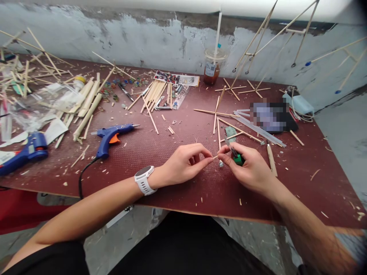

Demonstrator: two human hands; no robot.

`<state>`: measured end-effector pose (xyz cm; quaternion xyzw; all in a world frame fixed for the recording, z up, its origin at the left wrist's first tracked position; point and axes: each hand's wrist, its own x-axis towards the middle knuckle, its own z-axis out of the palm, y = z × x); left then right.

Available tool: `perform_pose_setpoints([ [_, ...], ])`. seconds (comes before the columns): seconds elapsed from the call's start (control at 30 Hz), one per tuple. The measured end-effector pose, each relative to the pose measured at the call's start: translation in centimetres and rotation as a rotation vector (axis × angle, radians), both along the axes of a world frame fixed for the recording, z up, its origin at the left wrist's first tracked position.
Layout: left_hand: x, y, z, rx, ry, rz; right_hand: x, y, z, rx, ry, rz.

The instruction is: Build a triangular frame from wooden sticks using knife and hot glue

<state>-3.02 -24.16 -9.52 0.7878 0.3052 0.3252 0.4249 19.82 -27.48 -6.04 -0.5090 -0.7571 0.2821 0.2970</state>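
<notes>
My left hand (190, 162) pinches one end of a short, thin wooden stick (215, 157) between thumb and fingertips. The stick's other end meets the fingertips of my right hand (249, 164). That right hand is closed around a green-handled utility knife (237, 159), its blade pointing up and away from me. Just beyond the knife lie joined wooden sticks (219, 133) and a small green piece (230, 133). A white watch (145, 180) is on my left wrist.
Left of my hands rests a blue glue gun (107, 139), with another glue gun (27, 151) farther left. Clear glue sticks (260, 128) lie at right. A drink cup (211, 67) stands by the wall. Stick frames (272, 34) lean at back right. Wood scraps litter the table (177, 198).
</notes>
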Motion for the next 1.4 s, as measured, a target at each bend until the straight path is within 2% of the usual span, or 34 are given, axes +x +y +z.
perform_pose_setpoints([
  [0.1,0.1,0.0,-0.2,0.011,0.073,-0.025,-0.2,0.0,-0.4,-0.005,-0.015,0.021],
  [0.3,0.0,-0.3,-0.3,0.181,0.172,-0.058,-0.5,0.0,-0.8,0.012,-0.058,0.032],
  [0.5,0.1,-0.4,-0.7,0.026,0.172,-0.150,-0.7,-0.1,-1.3,0.023,-0.079,0.041],
  [0.67,0.2,-0.6,-0.9,0.045,0.216,-0.063,-0.8,-0.3,-1.8,-0.003,-0.169,-0.015],
  [0.8,0.3,-0.4,-0.8,0.055,0.180,0.025,-0.1,0.1,-1.5,-0.040,-0.056,-0.110],
  [0.9,0.4,-0.2,-0.8,-0.058,0.073,0.029,0.1,0.3,-1.1,-0.072,0.043,-0.124],
  [1.0,0.6,-0.1,-0.9,-0.285,-0.010,-0.025,-0.1,0.4,-0.8,-0.095,0.052,-0.067],
  [1.07,0.8,0.1,-1.1,-0.449,-0.073,-0.023,0.2,0.5,-0.4,-0.072,0.015,-0.101],
  [1.23,0.8,0.6,-1.9,-0.772,-0.292,-0.011,4.1,1.1,0.1,0.012,-0.272,-0.377],
  [1.4,0.7,1.0,-2.3,-0.862,-0.382,-0.054,8.3,0.8,-1.6,-0.085,-0.635,-0.365],
])
